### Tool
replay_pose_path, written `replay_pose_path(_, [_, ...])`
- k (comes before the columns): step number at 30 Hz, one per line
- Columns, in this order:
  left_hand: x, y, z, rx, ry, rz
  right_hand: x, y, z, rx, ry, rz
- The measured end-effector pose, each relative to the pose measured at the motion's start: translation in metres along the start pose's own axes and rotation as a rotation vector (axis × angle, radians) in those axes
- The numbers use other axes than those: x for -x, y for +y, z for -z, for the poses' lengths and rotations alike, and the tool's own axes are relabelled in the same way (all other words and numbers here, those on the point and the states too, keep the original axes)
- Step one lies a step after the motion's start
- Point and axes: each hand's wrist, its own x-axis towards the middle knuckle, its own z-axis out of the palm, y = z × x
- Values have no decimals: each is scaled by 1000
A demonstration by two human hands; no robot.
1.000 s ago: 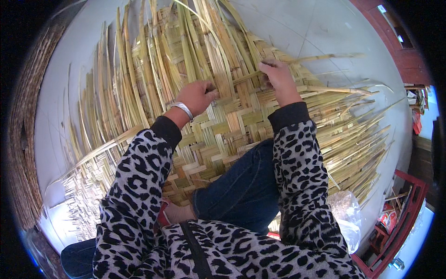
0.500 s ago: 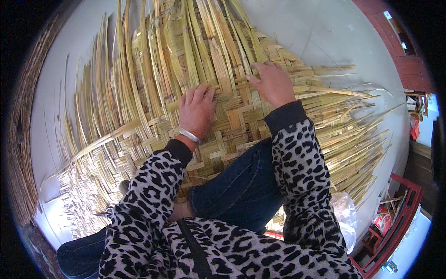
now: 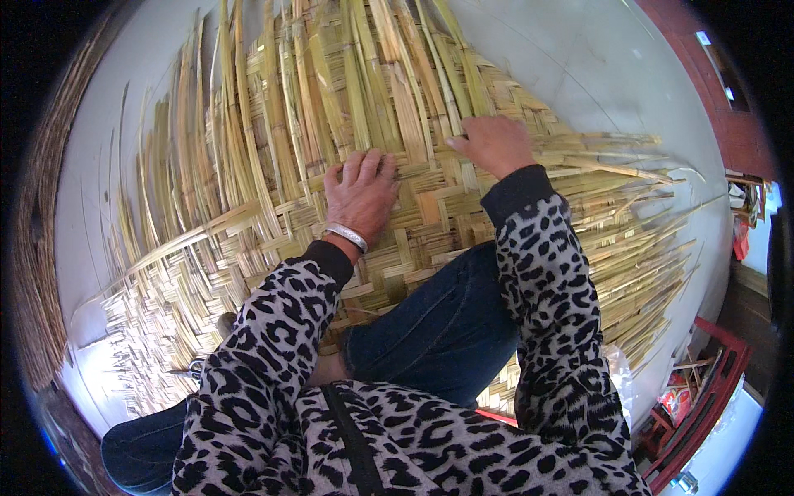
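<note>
A large woven mat (image 3: 405,248) of flat yellow-green reed strips lies beneath both my hands. Across its far part, many long loose reed strips (image 3: 273,107) stick out away from me. My left hand (image 3: 361,194) presses palm down on the weave, fingers spread, next to a crosswise strip; a silver bracelet (image 3: 347,236) circles that wrist. Farther right, my right hand (image 3: 496,147) is closed at the base of a lengthwise reed strip (image 3: 460,83), thumb toward the left hand. Its fingertips are partly hidden behind the knuckles.
My bent knee in jeans (image 3: 430,326) rests on the mat's near part. Scissors (image 3: 195,369) lie at my left by the sleeve. Loose strip ends (image 3: 637,240) fan out rightward over the pale floor (image 3: 571,58). A red wooden chair (image 3: 711,397) and clear plastic bag (image 3: 618,372) are at right.
The right hand has shifted slightly right and its fingers have curled in. My left hand has moved a little right, fingers more spread. The view has shifted slightly.
</note>
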Motion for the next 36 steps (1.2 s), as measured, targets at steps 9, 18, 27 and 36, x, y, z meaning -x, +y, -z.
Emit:
replay_pose_path(9, [5,-12,-7,1,70,-64,2,-27,1,81,40,-101])
replay_pose_path(18, [85,-28,38,198,-174,-210,41,-55,-6,153,171,-73])
replay_pose_path(27, [166,-212,111,462,199,536,111,-41,8,-96,-68,-211])
replay_pose_path(36, [328,-316,198,-203,-1076,458,111,-154,19,-153,-24,142])
